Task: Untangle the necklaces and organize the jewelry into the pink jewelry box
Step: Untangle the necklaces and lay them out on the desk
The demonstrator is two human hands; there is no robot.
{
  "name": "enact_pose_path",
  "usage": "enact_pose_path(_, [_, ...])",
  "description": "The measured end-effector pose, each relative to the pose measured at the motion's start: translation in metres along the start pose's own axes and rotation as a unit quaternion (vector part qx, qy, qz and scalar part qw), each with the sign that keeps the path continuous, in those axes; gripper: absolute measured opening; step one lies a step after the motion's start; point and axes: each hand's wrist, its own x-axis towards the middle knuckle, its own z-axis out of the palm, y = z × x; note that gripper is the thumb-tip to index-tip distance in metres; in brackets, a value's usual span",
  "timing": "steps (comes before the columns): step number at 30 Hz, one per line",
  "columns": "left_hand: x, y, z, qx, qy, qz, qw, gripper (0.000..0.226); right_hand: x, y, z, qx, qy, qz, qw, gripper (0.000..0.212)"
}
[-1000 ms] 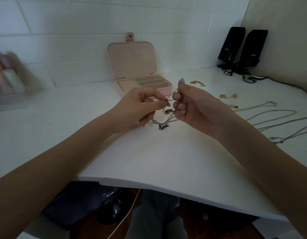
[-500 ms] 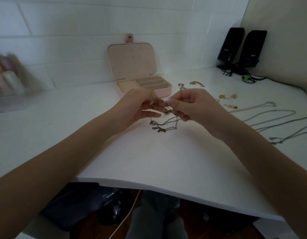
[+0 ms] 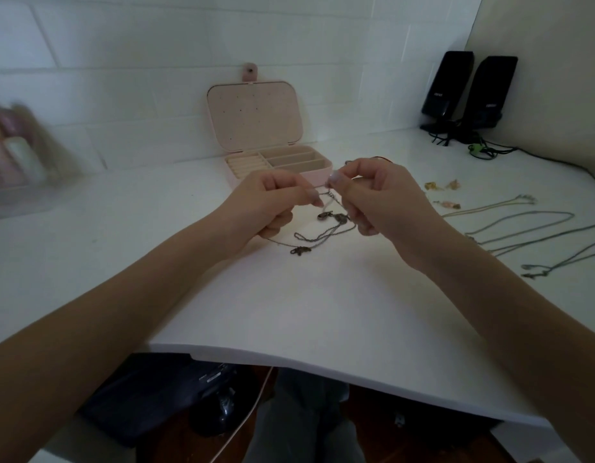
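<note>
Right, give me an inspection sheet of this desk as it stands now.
Surface: white desk, front edge curved.
Job's things: pink box open, lid upright, compartments look empty; tangled chains partly lifted, partly on the desk; straightened necklaces laid out to the right; small charms beside them.
Clutter: blurred container at far left.
Hands: left hand and right hand each pinch the chains.
Cables: black and green leads by the speakers; a pale cord under the desk.
Surroundings: white brick wall; dark bag below.
</note>
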Motion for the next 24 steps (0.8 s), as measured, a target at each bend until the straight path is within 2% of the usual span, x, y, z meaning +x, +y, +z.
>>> enact_pose_path(4, [0.000, 0.000, 0.000, 0.013, 0.023, -0.002, 1.000, 0.021, 0.001, 0.003, 0.001, 0.003, 0.026, 0.009, 1.000, 0.017])
enact_pose_path(9, [0.000, 0.000, 0.001, 0.017, 0.037, -0.008, 0.999, 0.023, 0.001, 0.005, 0.001, -0.084, 0.049, -0.032, 0.995, 0.019])
enact_pose_path(12, [0.000, 0.002, -0.001, 0.023, 0.054, -0.004, 0.998, 0.019, 0.001, 0.007, -0.002, -0.172, 0.071, -0.072, 0.980, 0.020])
enact_pose_path(17, [-0.001, 0.002, -0.002, 0.023, 0.077, 0.007, 0.997, 0.020, 0.002, 0.007, -0.007, -0.232, 0.110, -0.078, 0.963, 0.036])
enact_pose_path(20, [0.002, -0.001, -0.002, 0.036, 0.084, 0.009, 0.996, 0.024, 0.002, 0.002, -0.008, -0.172, 0.100, -0.050, 0.979, 0.044])
enact_pose_path(22, [0.003, -0.004, -0.002, 0.047, 0.090, 0.016, 0.995, 0.027, 0.002, -0.003, -0.008, -0.067, 0.074, 0.010, 0.995, 0.046])
enact_pose_path(24, [0.004, -0.006, -0.002, 0.063, 0.098, 0.028, 0.993, 0.027, 0.002, -0.007, -0.009, 0.053, 0.046, 0.090, 0.993, 0.042])
